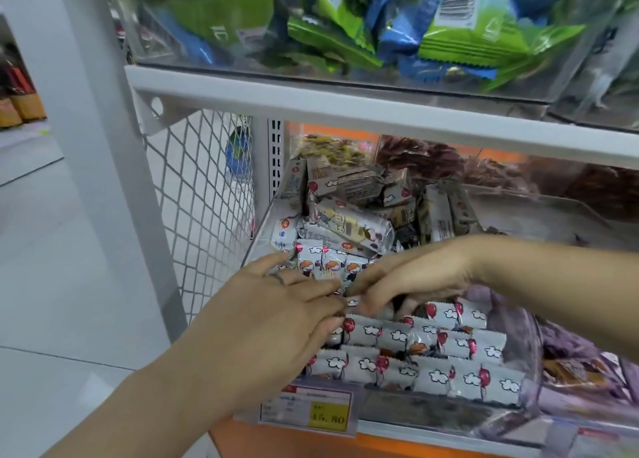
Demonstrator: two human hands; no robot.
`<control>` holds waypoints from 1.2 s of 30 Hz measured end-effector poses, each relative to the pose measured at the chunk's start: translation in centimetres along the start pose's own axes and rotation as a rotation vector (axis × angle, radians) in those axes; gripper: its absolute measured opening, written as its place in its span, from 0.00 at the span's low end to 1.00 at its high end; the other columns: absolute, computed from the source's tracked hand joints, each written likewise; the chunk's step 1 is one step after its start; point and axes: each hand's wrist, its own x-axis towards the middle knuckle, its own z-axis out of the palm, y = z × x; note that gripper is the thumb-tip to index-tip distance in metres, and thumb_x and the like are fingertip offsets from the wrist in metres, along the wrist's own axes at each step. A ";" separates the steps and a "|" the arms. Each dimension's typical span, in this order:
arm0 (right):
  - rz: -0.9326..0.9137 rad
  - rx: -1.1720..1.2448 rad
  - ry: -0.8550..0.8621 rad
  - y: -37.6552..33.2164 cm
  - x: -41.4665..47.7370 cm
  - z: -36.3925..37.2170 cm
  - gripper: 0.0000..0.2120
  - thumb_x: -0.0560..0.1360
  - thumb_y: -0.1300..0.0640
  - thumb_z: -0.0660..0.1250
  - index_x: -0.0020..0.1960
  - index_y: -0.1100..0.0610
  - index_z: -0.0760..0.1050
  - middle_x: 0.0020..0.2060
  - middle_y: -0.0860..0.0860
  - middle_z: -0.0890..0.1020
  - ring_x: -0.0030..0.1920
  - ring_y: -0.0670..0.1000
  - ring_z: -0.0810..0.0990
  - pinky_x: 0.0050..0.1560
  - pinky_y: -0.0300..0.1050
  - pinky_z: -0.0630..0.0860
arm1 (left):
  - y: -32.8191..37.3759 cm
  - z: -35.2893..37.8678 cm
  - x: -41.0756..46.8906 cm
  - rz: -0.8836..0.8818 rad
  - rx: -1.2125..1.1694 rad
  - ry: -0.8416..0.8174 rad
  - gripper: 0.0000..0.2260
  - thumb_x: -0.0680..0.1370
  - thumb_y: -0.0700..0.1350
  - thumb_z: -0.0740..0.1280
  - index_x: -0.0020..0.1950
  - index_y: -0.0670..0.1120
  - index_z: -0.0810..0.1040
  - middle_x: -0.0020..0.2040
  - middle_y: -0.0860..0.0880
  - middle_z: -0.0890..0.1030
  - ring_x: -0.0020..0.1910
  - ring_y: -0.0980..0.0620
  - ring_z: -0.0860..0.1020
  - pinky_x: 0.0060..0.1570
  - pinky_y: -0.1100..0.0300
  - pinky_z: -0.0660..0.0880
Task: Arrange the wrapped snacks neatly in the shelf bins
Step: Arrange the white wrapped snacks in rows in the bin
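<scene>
Left hand (276, 305), right hand (411, 277) touching wrapped snacks (449, 347), clear bin (432, 412)

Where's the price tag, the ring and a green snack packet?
price tag (328, 418): head view, its yellow part.
ring (277, 278): head view, the band's top.
green snack packet (484, 44): head view, its flat front.

The left hand (276, 316) and the right hand (418, 277) are both bare. The left forearm (166, 399) and the right forearm (560, 284) are bare too, as far as the view reaches. The fingers are slender, with faint creases over the knuckles. The one thing worn is a thin ring (278, 278) on the left hand. It is a narrow band with a dull metallic look, set low on what seems to be the ring finger, though blur hides any finer detail. The wrists are slim, and the left forearm widens evenly toward the lower edge of the view
</scene>
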 end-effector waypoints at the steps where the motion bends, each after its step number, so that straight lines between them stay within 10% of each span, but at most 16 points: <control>1: -0.033 0.018 0.055 -0.1 -0.7 -0.1 0.29 0.68 0.50 0.69 0.64 0.64 0.71 0.42 0.53 0.74 0.42 0.49 0.71 0.46 0.40 0.71 | 0.0 0.0 0.0 -0.006 -0.007 -0.001 0.18 0.78 0.55 0.52 0.53 0.58 0.82 0.55 0.60 0.81 0.48 0.59 0.81 0.60 0.55 0.62; 6: -0.198 -0.316 0.403 -0.2 -4.2 0.8 0.14 0.73 0.56 0.70 0.58 0.49 0.77 0.30 0.42 0.77 0.27 0.41 0.72 0.28 0.35 0.68 | 0.1 0.2 -0.1 -0.034 -0.018 0.011 0.19 0.79 0.55 0.51 0.54 0.59 0.81 0.55 0.61 0.80 0.49 0.60 0.81 0.60 0.56 0.62; 9: -0.284 -0.371 0.590 -0.3 -5.7 1.6 0.09 0.72 0.55 0.71 0.52 0.49 0.79 0.40 0.44 0.83 0.38 0.46 0.81 0.41 0.46 0.78 | 0.2 0.1 -0.2 -0.036 -0.009 0.006 0.25 0.81 0.55 0.44 0.54 0.59 0.81 0.55 0.61 0.81 0.48 0.59 0.81 0.60 0.57 0.62; 17: -0.597 0.337 0.744 -0.3 -10.9 3.9 0.15 0.71 0.70 0.69 0.53 0.56 0.78 0.44 0.51 0.84 0.44 0.46 0.82 0.43 0.38 0.79 | 2.7 -2.6 0.4 -0.162 -0.068 -0.059 0.19 0.81 0.56 0.52 0.72 0.59 0.63 0.71 0.63 0.64 0.70 0.59 0.63 0.71 0.56 0.49; 23: -0.921 0.934 0.597 1.3 -11.2 7.1 0.22 0.51 0.65 0.77 0.44 0.54 0.82 0.50 0.55 0.83 0.45 0.54 0.83 0.40 0.44 0.81 | 6.0 -4.1 0.1 -0.355 -0.928 0.088 0.19 0.78 0.53 0.61 0.69 0.62 0.63 0.57 0.65 0.73 0.48 0.73 0.74 0.46 0.73 0.73; 27: -0.971 0.999 0.608 1.5 -10.8 8.3 0.19 0.53 0.65 0.77 0.43 0.55 0.82 0.51 0.56 0.83 0.47 0.54 0.83 0.42 0.44 0.81 | 7.7 -4.4 0.3 -0.460 -1.447 0.156 0.10 0.78 0.44 0.62 0.58 0.55 0.71 0.53 0.51 0.81 0.48 0.55 0.82 0.48 0.60 0.79; 36: -0.398 0.111 1.255 2.7 -10.3 6.9 0.11 0.73 0.60 0.69 0.42 0.43 0.77 0.42 0.40 0.83 0.43 0.36 0.80 0.50 0.32 0.73 | 4.4 -5.3 2.6 -0.379 -0.753 0.268 0.17 0.77 0.48 0.66 0.61 0.66 0.68 0.43 0.66 0.73 0.40 0.62 0.76 0.38 0.73 0.72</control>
